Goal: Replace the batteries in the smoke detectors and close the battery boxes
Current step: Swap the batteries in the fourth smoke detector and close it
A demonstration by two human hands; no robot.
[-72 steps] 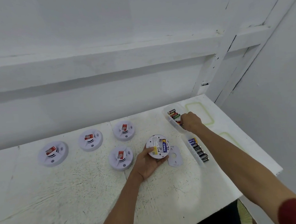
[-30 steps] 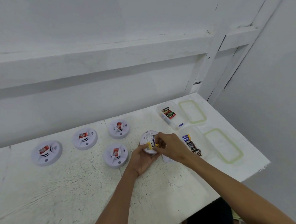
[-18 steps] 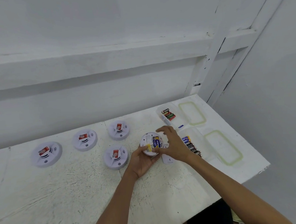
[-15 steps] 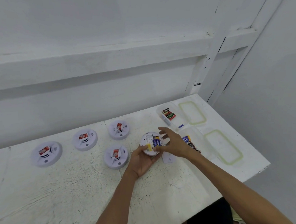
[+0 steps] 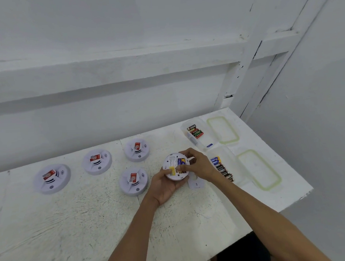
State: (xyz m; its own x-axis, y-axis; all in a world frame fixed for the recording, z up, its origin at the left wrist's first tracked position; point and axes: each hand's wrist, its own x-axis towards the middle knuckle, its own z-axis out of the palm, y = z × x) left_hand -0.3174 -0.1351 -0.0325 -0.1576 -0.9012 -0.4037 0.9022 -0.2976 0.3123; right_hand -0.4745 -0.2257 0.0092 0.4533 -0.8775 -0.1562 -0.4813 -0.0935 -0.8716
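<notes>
My left hand [image 5: 164, 186] holds a white round smoke detector [image 5: 172, 166] back side up, just above the table. Its battery compartment is uncovered and a blue battery [image 5: 181, 161] lies in it, beside a yellow tab. My right hand [image 5: 199, 165] wraps over the detector's right edge, with the thumb pressing on the compartment below the battery. The loose white battery cover [image 5: 195, 183] lies on the table under my right wrist. Four more detectors rest face up with red tags: one far left [image 5: 51, 178], one beside it [image 5: 97, 161], one at the back [image 5: 137, 150] and one close to my left hand [image 5: 133, 180].
Two clear plastic boxes stand to the right: the far box [image 5: 196, 144] has a few batteries, the near box [image 5: 233, 167] has several dark ones. Their green-rimmed lids [image 5: 223, 130] [image 5: 257, 168] lie beside them. The table's right edge [image 5: 293, 199] and the white wall are close.
My right hand came back from the far battery box to the detector, a blue battery went into the compartment, and the fingers now close over the detector's edge. My left hand kept holding it.
</notes>
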